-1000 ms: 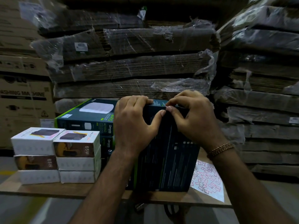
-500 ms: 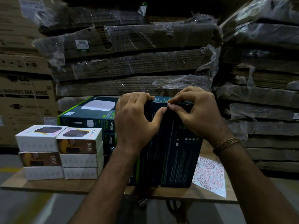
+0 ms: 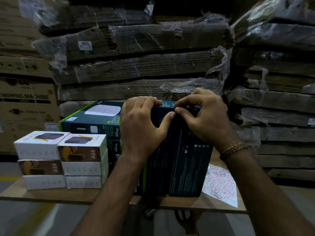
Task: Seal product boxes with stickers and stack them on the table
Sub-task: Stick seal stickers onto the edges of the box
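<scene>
Nothing much is shifting since the earlier frames: we are still holding both hands at the top edge of the dark box (image 3: 177, 159), which is standing upright on the table (image 3: 51, 195).

From the head camera, our left hand (image 3: 141, 126) is gripping the box's top left, fingers curled over the edge and thumb stretching along the near face. Our right hand (image 3: 204, 116) is pinching at that same edge just right of the left thumb, thumb and forefinger pressing together; we cannot tell whether a sticker is sitting under them. A bead bracelet (image 3: 233, 149) is circling the right wrist. Right of the box, the sticker sheet (image 3: 219, 186) is lying flat on the table. Left of it, matching boxes (image 3: 92, 125) are lying stacked, and further left the white boxes (image 3: 61, 160) are sitting in two stacks. Behind the box, wrapped cardboard (image 3: 144, 65) is piling high.
</scene>
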{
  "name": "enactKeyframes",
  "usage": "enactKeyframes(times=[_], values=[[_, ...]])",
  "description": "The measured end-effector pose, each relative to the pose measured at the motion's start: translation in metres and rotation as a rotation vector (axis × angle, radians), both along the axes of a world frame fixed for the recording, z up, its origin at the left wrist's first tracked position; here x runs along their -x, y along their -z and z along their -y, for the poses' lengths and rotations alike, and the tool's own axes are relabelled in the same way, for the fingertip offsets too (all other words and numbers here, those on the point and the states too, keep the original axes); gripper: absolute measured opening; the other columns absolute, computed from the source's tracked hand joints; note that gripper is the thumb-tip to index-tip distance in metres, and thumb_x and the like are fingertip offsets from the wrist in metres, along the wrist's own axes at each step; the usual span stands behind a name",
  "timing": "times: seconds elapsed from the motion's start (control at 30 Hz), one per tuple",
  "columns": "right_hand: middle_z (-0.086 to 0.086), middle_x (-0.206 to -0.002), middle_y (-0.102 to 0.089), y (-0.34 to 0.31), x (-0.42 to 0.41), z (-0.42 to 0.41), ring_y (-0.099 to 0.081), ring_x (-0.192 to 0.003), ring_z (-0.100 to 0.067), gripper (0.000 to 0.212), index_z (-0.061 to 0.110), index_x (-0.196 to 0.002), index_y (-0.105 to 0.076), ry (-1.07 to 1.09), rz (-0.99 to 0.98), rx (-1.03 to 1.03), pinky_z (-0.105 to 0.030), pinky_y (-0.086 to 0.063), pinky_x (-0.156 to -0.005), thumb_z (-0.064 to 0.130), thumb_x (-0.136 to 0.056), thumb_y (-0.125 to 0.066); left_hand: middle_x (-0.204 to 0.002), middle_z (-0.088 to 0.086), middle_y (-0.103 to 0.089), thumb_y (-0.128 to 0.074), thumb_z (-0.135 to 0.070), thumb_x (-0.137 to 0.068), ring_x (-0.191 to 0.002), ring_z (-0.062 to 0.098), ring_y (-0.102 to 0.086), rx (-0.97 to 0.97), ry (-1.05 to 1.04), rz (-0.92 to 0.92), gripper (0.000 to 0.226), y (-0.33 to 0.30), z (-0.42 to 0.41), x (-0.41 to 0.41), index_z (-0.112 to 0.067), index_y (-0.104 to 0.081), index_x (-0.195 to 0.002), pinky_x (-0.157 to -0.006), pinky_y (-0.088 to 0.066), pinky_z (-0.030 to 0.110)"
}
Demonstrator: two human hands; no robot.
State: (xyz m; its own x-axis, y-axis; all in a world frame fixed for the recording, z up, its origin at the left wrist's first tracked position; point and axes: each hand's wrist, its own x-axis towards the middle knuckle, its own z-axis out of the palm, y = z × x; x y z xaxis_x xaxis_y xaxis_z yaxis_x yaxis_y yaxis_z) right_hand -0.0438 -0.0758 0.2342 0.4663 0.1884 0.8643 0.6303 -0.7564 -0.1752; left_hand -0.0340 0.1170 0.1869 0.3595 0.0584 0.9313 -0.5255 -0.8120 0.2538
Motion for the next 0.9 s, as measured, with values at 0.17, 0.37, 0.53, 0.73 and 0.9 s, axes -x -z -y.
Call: enactKeyframes(times=[0.17, 0.37, 0.53, 0.73, 0.9], values=[[0.01, -0.097, -0.06, -0.003, 0.001, 0.002, -0.058, -0.101, -0.015, 0.022, 0.031, -0.109, -0.081, 0.037, -0.074, 0.094, -0.034, -0.052, -0.083, 0.037, -0.088, -0.084, -0.115, -0.007, -0.071, -0.07, -0.061, -0.092, -0.116, 0.022, -0.059, -0.006, 0.001, -0.005, 0.044, 0.0, -0.001, 0.0, -0.022, -0.071, -0.114, -0.105, -0.045, 0.044], [0.013, -0.09, -0.068, -0.002, -0.002, 0.0, -0.066, -0.088, -0.008, 0.008, 0.027, -0.093, -0.079, -0.057, -0.031, -0.086, -0.042, -0.059, -0.078, 0.035, -0.092, -0.077, -0.116, -0.008, -0.07, -0.07, -0.061, -0.092, -0.117, 0.021, -0.058, -0.005, -0.001, 0.001, 0.045, 0.0, -0.001, 0.004, -0.023, -0.071, -0.115, -0.106, -0.044, 0.044], [0.013, -0.091, -0.064, -0.003, -0.002, -0.003, -0.063, -0.093, -0.012, 0.007, 0.026, -0.091, -0.078, 0.003, -0.021, -0.001, -0.042, -0.058, -0.079, 0.033, -0.092, -0.079, -0.116, -0.008, -0.07, -0.069, -0.062, -0.092, -0.118, 0.02, -0.057, -0.005, -0.009, -0.008, 0.046, 0.001, -0.001, 0.002, -0.023, -0.071, -0.116, -0.106, -0.044, 0.042], [0.011, -0.098, -0.064, -0.004, 0.003, 0.0, -0.063, -0.098, -0.012, 0.013, 0.027, -0.098, -0.079, 0.008, -0.07, 0.063, -0.034, -0.057, -0.083, 0.03, -0.087, -0.084, -0.115, -0.007, -0.07, -0.071, -0.061, -0.091, -0.118, 0.02, -0.058, -0.004, -0.001, -0.015, 0.046, 0.001, -0.001, 0.002, -0.023, -0.071, -0.116, -0.105, -0.045, 0.042], [0.014, -0.094, -0.07, -0.007, 0.004, 0.003, -0.066, -0.089, -0.003, 0.008, 0.027, -0.1, -0.078, -0.073, -0.094, -0.079, -0.033, -0.059, -0.079, 0.033, -0.097, -0.073, -0.116, -0.007, -0.07, -0.07, -0.062, -0.092, -0.118, 0.019, -0.057, -0.013, 0.0, -0.016, 0.047, -0.001, -0.002, 0.008, -0.023, -0.071, -0.118, -0.106, -0.043, 0.04]])
